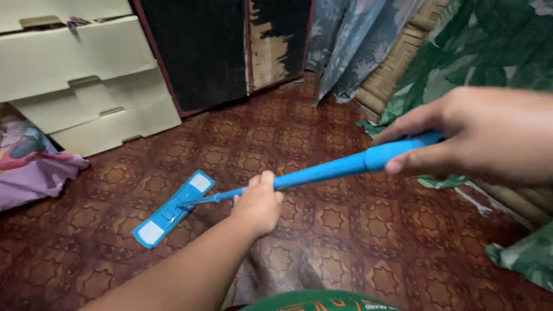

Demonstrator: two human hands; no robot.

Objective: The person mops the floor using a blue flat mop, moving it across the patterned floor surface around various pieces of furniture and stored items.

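Holding the mop [322, 171] two-handed: our left hand [258, 203] wraps the blue pole low down, our right hand [461, 135] clamps its upper end. Mop head [173, 208] lies flat on the patterned floor [357, 230], near the cream drawers [86, 86].

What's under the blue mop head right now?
The flat blue mop head lies on the brown patterned floor. The patch beneath it is covered, so any dirt there cannot be seen.

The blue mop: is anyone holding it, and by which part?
Yes. Both hands hold the blue mop by its handle: left hand lower down, right hand near the top end.
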